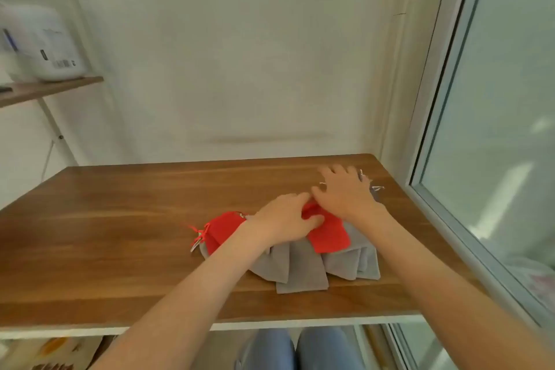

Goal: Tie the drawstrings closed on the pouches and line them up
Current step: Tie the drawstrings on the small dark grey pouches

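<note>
A wooden counter (120, 234) stands against a white wall, with a window (495, 99) on your right and a shelf (51, 88) carrying a white box (39, 45) on your left. Near the middle of the counter, a little to the right, lies a heap of pouches. The grey pouches (300, 267) fan out toward you, overlapping one another. A red pouch (327, 234) lies on top of them. A second red pouch (222, 228) sits at the left end of the heap, its red strings (198, 233) trailing onto the wood.

Your left hand (285, 216) rests on the heap, thumb laid across the red pouch and fingers curled over its far end, pinching it. Your right hand (345, 192) lies just beyond, palm down with fingers spread. It touches the left hand. White strings (377, 188) stick out from under its far side. What it covers is mostly hidden.
</note>
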`<action>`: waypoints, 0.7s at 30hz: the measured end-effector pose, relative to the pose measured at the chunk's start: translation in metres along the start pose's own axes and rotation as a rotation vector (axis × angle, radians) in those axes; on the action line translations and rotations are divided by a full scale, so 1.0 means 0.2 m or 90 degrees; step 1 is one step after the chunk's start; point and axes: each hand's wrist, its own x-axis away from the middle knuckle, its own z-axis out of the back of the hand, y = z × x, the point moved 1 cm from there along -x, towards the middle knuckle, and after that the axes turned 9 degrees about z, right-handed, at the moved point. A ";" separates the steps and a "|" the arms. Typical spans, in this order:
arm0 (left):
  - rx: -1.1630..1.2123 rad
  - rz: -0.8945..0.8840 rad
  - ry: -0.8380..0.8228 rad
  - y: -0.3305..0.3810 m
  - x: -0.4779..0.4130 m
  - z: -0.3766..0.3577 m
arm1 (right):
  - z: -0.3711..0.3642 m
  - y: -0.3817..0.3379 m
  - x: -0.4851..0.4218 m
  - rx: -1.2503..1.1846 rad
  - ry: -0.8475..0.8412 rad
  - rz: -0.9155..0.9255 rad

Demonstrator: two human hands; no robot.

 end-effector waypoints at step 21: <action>-0.180 0.175 0.025 -0.64 -0.12 -0.04 | -0.40 -0.04 -0.12 -0.452 -0.165 0.043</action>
